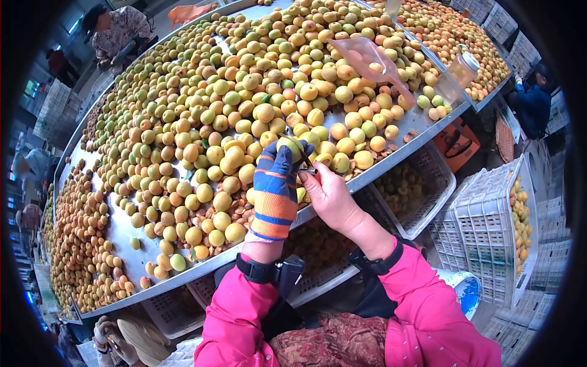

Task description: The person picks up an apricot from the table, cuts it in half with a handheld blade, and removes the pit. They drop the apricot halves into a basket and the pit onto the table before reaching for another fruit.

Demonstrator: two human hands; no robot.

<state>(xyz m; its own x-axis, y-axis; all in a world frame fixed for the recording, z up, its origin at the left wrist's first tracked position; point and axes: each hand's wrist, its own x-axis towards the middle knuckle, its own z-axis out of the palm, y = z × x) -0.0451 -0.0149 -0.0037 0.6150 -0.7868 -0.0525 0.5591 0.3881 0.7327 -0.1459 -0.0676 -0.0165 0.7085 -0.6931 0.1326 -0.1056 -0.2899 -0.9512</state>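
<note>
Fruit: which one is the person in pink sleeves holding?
The greenish fruit gripped in the gloved left hand; the surrounding fruit lies loose on the table.

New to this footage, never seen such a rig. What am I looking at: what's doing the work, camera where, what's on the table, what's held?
No machine: these are a person's own two hands, in one picture from a head-worn camera looking forward and down. The metal table carries heaps of yellow-green to orange fruit, apricot-like, and a pink translucent scoop-like piece. The gloved left hand holds one greenish fruit. The bare right hand grips a small dark object against it, perhaps a tool; it's mostly hidden.
</note>
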